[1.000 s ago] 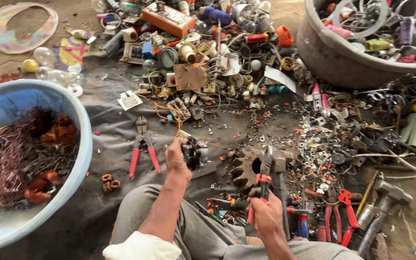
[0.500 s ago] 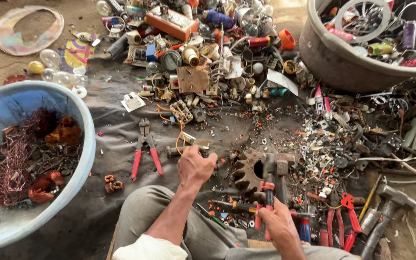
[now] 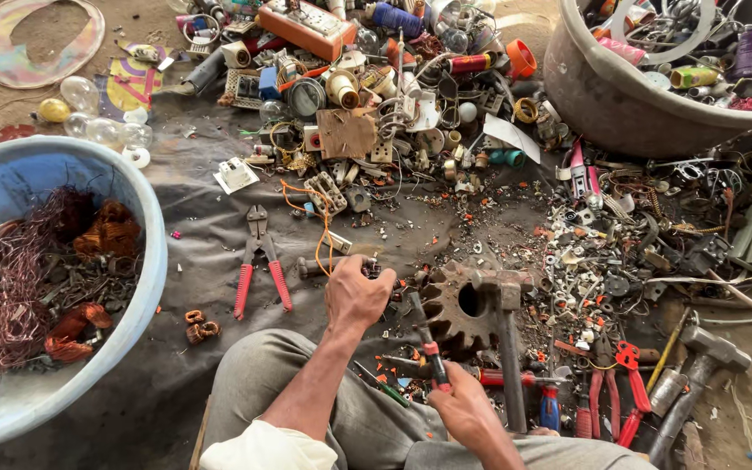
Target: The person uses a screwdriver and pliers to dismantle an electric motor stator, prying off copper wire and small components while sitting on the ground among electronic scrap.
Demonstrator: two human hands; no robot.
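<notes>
a person sits on a dark ground cloth (image 3: 211,235) amid sorted scrap, seen from above. taking the toothed gear wheel (image 3: 456,306) as the landmark: far to its left stands a pale blue basin (image 3: 145,261) holding copper wire coils and rusty windings. between basin and gear lie red-handled pliers (image 3: 260,261), jaws pointing away from the person. just left of the gear, the left hand (image 3: 357,294) is curled down, fingers closed over a small dark electrical part (image 3: 372,268) on the cloth, an orange wire (image 3: 322,228) trailing up from beside it. below the gear, near the person's lap, the right hand (image 3: 466,407) is wrapped tight around a red-handled screwdriver (image 3: 426,335), its shaft angled up toward the left hand. a hammer (image 3: 505,339) rests with its head on the gear's right edge. above the gear spreads a heap of mixed scrap parts (image 3: 376,96). far up and right of it sits a grey tub (image 3: 628,104) full of discarded plastic and wire.
</notes>
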